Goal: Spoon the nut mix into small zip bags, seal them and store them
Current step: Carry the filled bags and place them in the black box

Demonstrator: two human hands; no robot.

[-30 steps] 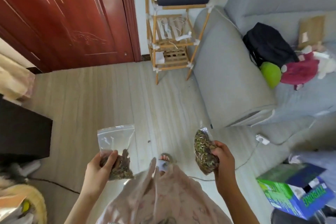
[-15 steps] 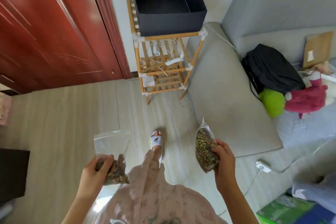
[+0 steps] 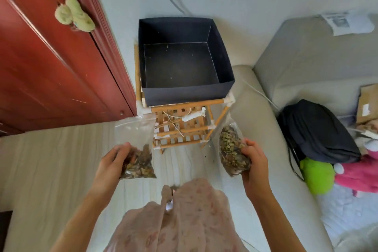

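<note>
Your left hand (image 3: 111, 162) has its grip curled round the lower part of a zip bag of nut mix (image 3: 136, 145), fingers pressed on the filled bottom, while the clear top stands upright and mostly empty above your fingers. Your right hand (image 3: 254, 161) likewise wraps its grip round the second zip bag (image 3: 232, 152), which is fuller and tilted, its top leaning up and to the left. Whether either zip strip is fully closed is too fine to tell.

Both bags hang in the air over the floor, well apart from each other, and ahead of them stands the open black box (image 3: 184, 96) on top of the bamboo rack (image 3: 182, 129). That box lies straight in front of you and higher in the view than both bags, roughly midway between your hands, with its near wall facing you. It looks empty, so storing seems the step in hand. Each bag must be lifted over that near wall; your right hand looks slightly nearer the box's near corner beside the grey sofa (image 3: 253, 129).
</note>
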